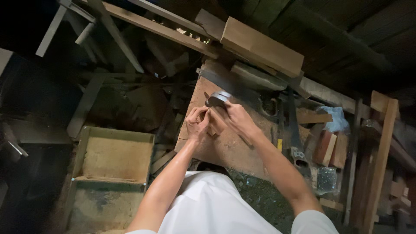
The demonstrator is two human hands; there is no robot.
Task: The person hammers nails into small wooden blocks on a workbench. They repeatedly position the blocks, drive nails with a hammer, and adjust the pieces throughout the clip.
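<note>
Centre frame: left hand pinches a small pale wooden block on the worn brown workboard. Right hand is clamped on a curved grey metal tool just above. Judged risk: the tool slips off the small block into the left fingers, which sit touching the work.

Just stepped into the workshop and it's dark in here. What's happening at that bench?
A person in a white shirt bends over a worn wooden board. Both hands meet on a small wooden piece: the left hand steadies it, the right hand grips beside it. A grey metal tool sits just above the fingers. A saw and planks lie behind, and an open wooden box stands to the left.
</note>
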